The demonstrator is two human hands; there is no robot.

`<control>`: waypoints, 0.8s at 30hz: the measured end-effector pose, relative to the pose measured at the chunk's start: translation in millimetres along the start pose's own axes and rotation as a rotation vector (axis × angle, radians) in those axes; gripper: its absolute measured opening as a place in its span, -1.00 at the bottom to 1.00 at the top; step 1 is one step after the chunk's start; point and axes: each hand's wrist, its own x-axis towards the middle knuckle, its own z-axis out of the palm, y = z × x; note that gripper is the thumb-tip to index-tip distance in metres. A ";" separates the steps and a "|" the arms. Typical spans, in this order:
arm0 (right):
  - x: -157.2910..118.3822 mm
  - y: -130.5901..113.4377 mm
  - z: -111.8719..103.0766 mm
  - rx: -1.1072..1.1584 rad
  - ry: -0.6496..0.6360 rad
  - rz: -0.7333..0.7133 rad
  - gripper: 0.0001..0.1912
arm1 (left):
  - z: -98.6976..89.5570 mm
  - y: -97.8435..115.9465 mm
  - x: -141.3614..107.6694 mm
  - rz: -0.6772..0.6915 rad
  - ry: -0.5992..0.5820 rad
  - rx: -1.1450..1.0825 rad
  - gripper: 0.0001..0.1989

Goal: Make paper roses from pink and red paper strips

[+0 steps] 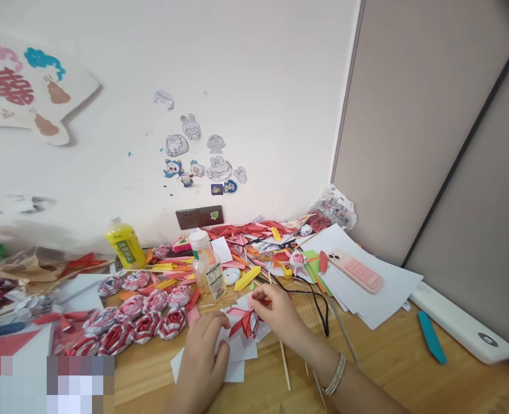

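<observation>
Two hands in close on one red-and-white paper flower (248, 323), low over some loose white paper (236, 374) on the wooden table (409, 368). Probably held from above like that to keep the folded red points from getting squashed. Right hand (275, 310) in a tight pinch, thumb and finger together on a pink bit of paper (250, 301); can't tell if joined to the flower. Left hand (205, 342) way looser, thumb well apart from the fingers, fingertips just beside the flower and maybe touching, likely to steady it. Thin wooden stick (286, 368) just below the right hand. See-through bottle (200, 267) past the left hand, yellow bottle (127, 246) further back near the wall. Bunch of rolled paper roses (145, 326) grouped to the left, probably for easy parking. Heap of paper strips (237, 232) shoved up against the wall, presumably for elbow room. Off right, pink phone (360, 273) flat on big white sheets (377, 316), long white machine (456, 322) beside them.
</observation>
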 end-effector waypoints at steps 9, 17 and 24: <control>-14.4 -12.9 10.8 -0.108 -0.097 -0.123 -0.98 | 7.2 5.7 5.0 -0.177 0.004 -0.289 -0.81; -17.6 -10.6 12.8 -0.167 -0.028 -0.353 -0.91 | 5.8 6.6 -2.6 0.026 0.203 -0.125 -0.85; -17.4 -16.1 7.7 -0.223 -0.023 -0.558 -0.76 | -2.0 12.0 0.7 0.068 0.223 -0.148 -0.86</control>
